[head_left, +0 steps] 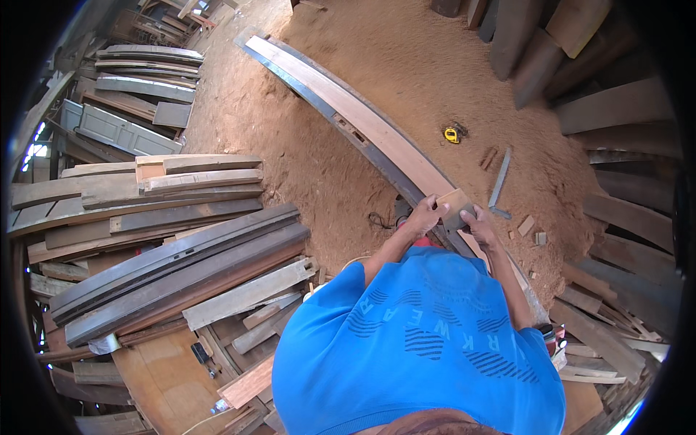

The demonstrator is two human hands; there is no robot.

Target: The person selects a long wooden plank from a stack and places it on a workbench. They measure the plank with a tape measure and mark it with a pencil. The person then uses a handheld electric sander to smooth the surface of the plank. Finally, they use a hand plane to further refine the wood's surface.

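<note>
A small flat light-brown wooden piece (454, 203) sits between my two hands, over a long timber beam (362, 134). My left hand (425, 215) has its fingers closed on the piece's left edge. My right hand (479, 223) grips its right end, thumb toward the near corner. The beam runs from the far left down to beside my body. Its upper face is freshly planed and pale, with dark weathered sides. Slots are cut in its left side. My blue-shirted torso hides part of its near end.
To the beam's right, a yellow tape measure (452, 135), a metal carpenter's square (499, 179) and small wood offcuts (525, 226) lie on the sawdust-covered ground (406, 65). Stacked old timbers (181, 254) stand at left; more boards (616, 109) line the right.
</note>
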